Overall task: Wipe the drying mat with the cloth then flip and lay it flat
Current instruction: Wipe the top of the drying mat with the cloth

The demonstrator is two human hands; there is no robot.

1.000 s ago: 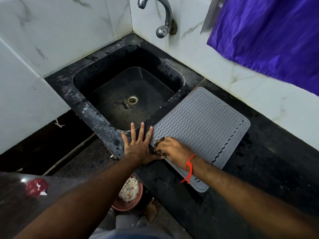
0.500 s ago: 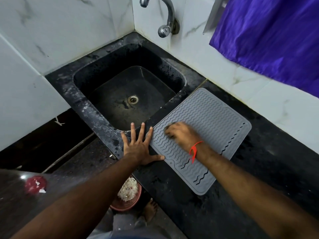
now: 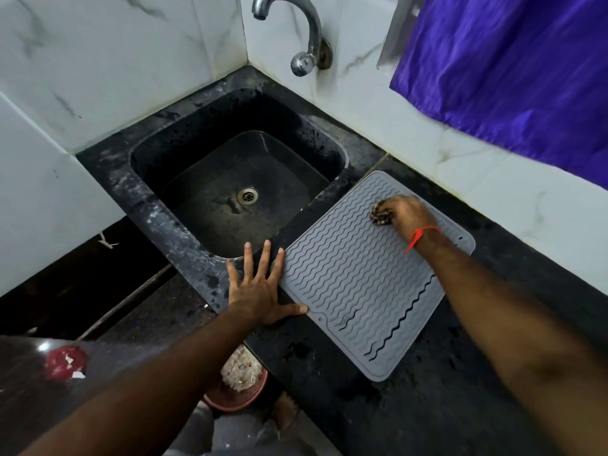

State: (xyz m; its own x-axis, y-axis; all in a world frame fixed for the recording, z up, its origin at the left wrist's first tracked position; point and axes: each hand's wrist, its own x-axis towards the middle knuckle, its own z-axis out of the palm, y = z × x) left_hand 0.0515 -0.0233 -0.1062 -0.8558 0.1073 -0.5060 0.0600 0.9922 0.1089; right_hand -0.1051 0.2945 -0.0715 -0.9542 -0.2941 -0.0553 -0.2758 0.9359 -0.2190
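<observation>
A grey drying mat (image 3: 355, 284) with wavy ridges lies flat on the black counter to the right of the sink. My right hand (image 3: 406, 213) grips a bunched dark patterned cloth (image 3: 380, 216) and presses it on the mat's far part, near the wall. My left hand (image 3: 261, 286) lies flat with fingers spread on the counter at the mat's near-left edge, its thumb and forefinger touching that edge.
A black sink (image 3: 237, 189) with a drain sits left of the mat, and a metal tap (image 3: 302, 41) juts from the tiled wall. A purple cloth (image 3: 513, 74) hangs at the upper right. Below the counter's front edge stands a reddish bowl (image 3: 238, 386) of food scraps.
My right hand has swept the cloth across the mat from its near-left corner toward the far side by the wall. My left hand has stayed in place.
</observation>
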